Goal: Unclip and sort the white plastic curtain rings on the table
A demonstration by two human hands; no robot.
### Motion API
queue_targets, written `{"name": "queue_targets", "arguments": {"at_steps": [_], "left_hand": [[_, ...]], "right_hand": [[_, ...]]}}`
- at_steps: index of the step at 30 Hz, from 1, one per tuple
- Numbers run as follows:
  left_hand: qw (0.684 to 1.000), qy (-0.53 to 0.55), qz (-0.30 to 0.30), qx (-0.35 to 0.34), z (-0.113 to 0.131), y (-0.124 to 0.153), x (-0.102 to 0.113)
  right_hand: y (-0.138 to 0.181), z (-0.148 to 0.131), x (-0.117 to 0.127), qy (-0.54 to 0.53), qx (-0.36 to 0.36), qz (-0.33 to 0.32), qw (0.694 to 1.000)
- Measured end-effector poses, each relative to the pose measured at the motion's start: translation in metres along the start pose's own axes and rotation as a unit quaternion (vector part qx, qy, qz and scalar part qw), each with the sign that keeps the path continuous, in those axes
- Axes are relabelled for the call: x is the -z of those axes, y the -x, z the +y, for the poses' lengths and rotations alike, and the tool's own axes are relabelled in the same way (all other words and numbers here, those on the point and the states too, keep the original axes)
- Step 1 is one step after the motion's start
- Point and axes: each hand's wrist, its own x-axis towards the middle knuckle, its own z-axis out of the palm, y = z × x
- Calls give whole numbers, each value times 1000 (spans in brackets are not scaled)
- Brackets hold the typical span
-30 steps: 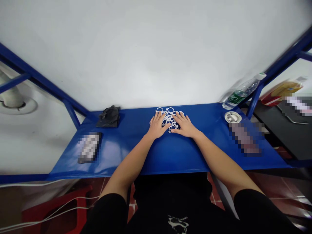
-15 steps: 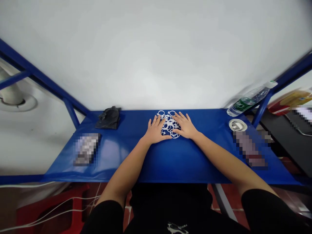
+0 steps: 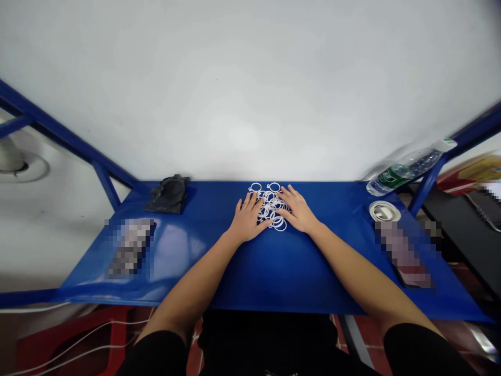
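A loose heap of white curtain rings [image 3: 269,197], each with a small eyelet, lies on the blue tabletop [image 3: 274,277]. My left hand [image 3: 246,218] rests palm down against the heap's left side, fingers spread, with fingertips over some rings. On the right side my right hand [image 3: 296,210] lies the same way, fingers apart and touching the outer rings. Neither hand grips a ring. Two rings stick out at the back of the heap, and a few overlap at the front between my thumbs. Part of the heap is hidden under my fingers.
A crumpled black plastic bag [image 3: 169,195] lies back left, with a blurred-out flat object [image 3: 132,246] in front. At right are a tilted water bottle [image 3: 407,169], a coiled white cable [image 3: 384,212] and another blurred object [image 3: 405,253]. Blue frame bars [image 3: 106,183] flank the table.
The view has shifted slightly, so the table sits lower in the picture. My hands stay around the heap, with the right one a little more clear of the front rings.
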Motion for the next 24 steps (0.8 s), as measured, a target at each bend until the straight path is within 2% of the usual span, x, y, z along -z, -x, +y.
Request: {"name": "queue_targets", "arguments": {"at_steps": [7,18,22,24], "left_hand": [[998,-43,53,-6,5,1,-4],[998,-53,41,1,7,1,-1],[998,-56,37,7,7,1,1],[998,-54,34,9,9,2,2]], "right_hand": [[4,-2,-2,-7,0,31,999],[1,5,-7,-39,6,86,996],[5,-4,6,-29,25,145,989],[7,-14,14,-22,11,189,982]]}}
